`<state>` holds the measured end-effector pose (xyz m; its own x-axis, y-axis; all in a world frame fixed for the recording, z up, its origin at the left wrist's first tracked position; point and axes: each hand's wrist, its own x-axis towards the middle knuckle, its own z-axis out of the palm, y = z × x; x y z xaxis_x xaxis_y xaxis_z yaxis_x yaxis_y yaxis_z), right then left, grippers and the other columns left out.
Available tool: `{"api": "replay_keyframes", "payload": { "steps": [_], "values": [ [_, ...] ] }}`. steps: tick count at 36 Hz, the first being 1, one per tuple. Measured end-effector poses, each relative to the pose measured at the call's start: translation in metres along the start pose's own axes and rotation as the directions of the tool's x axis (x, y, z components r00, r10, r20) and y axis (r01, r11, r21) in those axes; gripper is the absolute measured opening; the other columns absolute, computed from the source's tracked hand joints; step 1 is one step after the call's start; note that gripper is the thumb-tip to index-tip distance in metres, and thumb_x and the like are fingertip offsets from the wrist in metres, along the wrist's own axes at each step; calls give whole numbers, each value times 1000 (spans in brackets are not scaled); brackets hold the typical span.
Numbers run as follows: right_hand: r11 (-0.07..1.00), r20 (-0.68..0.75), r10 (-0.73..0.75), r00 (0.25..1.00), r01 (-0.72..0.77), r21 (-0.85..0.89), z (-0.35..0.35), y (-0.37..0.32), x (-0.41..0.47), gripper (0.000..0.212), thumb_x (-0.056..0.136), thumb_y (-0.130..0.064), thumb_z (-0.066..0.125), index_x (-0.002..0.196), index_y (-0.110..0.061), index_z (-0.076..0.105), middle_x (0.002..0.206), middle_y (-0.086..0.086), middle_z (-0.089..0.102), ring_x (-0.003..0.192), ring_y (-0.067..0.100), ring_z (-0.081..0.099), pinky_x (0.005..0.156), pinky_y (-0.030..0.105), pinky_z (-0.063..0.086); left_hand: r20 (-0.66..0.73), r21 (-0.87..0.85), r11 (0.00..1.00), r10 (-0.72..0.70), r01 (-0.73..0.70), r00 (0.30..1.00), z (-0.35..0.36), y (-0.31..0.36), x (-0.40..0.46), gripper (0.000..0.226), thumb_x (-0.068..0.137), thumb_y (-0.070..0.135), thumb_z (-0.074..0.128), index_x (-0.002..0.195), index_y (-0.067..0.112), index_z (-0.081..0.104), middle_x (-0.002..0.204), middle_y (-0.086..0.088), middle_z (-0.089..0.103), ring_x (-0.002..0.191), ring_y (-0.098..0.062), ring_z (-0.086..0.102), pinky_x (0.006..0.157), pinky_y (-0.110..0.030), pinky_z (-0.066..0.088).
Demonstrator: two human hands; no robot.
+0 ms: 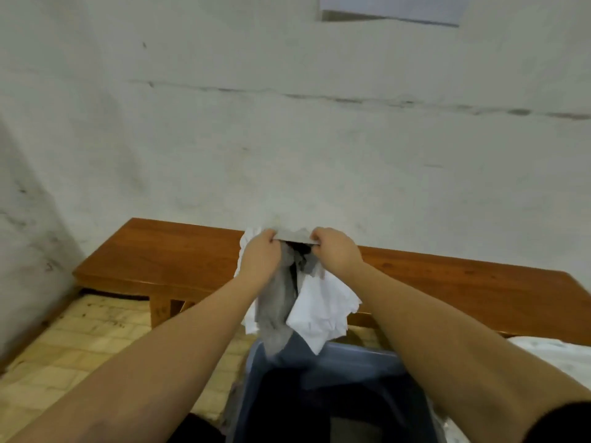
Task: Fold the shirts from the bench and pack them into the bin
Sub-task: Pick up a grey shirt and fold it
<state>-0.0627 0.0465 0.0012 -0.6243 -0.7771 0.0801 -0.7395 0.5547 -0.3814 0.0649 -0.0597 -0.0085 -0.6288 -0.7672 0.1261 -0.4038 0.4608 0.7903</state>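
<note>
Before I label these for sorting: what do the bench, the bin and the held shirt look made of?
Bench: wood, glossy reddish-brown, faint grain. Bin: likely plastic, smooth blue-grey moulded rim. Shirt: soft woven or knit fabric, white and grey, crumpled, hanging limp.

I saw the left hand (260, 252) and right hand (337, 251) pinching the top edge of a grey-and-white shirt (323, 310), held up in front of the wooden bench (166, 254). Its hem hung over the blue bin (351, 356) below; tiled floor (80, 340) sat left.
</note>
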Motion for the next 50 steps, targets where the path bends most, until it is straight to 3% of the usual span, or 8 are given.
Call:
{"api": "replay_keyframes", "payload": {
  "steps": [12, 21, 26, 29, 33, 38, 43, 50],
  "values": [
    [929, -296, 93, 951, 24, 370, -138, -44, 23, 22, 93, -15, 47, 105, -9, 64, 97, 8, 61, 90, 26, 55, 76, 31, 44, -168, -280, 946, 116, -161, 979, -133, 131, 27, 26, 92, 24, 47, 101, 13, 69, 102, -7, 68, 96, -26, 63, 93, -42, 51],
    [577, -266, 100, 959, 162, 800, -202, -75, 9, 24, 94, -21, 44, 106, -14, 63, 114, 12, 66, 93, 23, 60, 89, 48, 57, -235, -110, 961, 224, -255, 946, -176, 175, 18, 18, 89, 22, 51, 82, 15, 66, 79, -3, 63, 76, -21, 57, 68, -29, 41],
    [566, -299, 34, 954, 228, 792, -207, -95, 2, 25, 97, -19, 44, 94, -26, 68, 105, 1, 68, 101, 24, 64, 86, 43, 56, -25, -363, 919, 156, -154, 987, -164, 182, 0, 25, 67, 13, 56, 90, 21, 63, 84, -3, 63, 74, -19, 57, 63, -26, 42],
    [597, -305, -25, 952, 259, 759, -202, -103, -1, 32, 95, -12, 43, 89, -30, 69, 101, -4, 68, 102, 22, 64, 84, 39, 55, 274, -407, 912, 173, -49, 946, -147, 178, -8, 37, 81, 15, 63, 117, 20, 59, 104, -6, 66, 86, -21, 62, 76, -34, 49],
    [640, -289, -141, 947, 309, 703, -195, -99, -10, 25, 97, -14, 49, 98, -27, 70, 104, -13, 66, 104, 12, 62, 89, 27, 52, 334, -423, 906, 190, -33, 923, -136, 170, -13, 25, 91, 23, 67, 114, 11, 68, 105, -5, 75, 100, -22, 70, 81, -33, 55],
    [636, -32, -237, 971, 180, 751, -185, -65, -23, 33, 89, -41, 70, 116, -24, 64, 112, 0, 70, 104, 15, 68, 90, 35, 56, 273, -556, 831, 167, 14, 947, -141, 166, -14, 21, 93, 20, 64, 110, 9, 69, 103, -8, 75, 94, -20, 72, 76, -30, 56],
    [742, 223, -262, 939, 48, 669, -166, -21, -35, 23, 91, -34, 68, 103, -14, 67, 98, -1, 72, 93, 13, 68, 80, 27, 53, 223, -589, 807, 114, 40, 968, -149, 161, -13, 20, 93, 21, 63, 109, 9, 68, 101, -9, 74, 90, -19, 71, 73, -30, 55],
    [875, 371, -176, 912, -27, 483, -162, 27, -43, 30, 88, -39, 71, 102, -13, 67, 108, 2, 70, 107, 20, 63, 98, 35, 49, 259, -587, 806, 100, 74, 961, -164, 144, -7, 16, 91, 19, 64, 101, 8, 70, 93, -7, 75, 86, -19, 72, 79, -33, 54]
  ]
}}
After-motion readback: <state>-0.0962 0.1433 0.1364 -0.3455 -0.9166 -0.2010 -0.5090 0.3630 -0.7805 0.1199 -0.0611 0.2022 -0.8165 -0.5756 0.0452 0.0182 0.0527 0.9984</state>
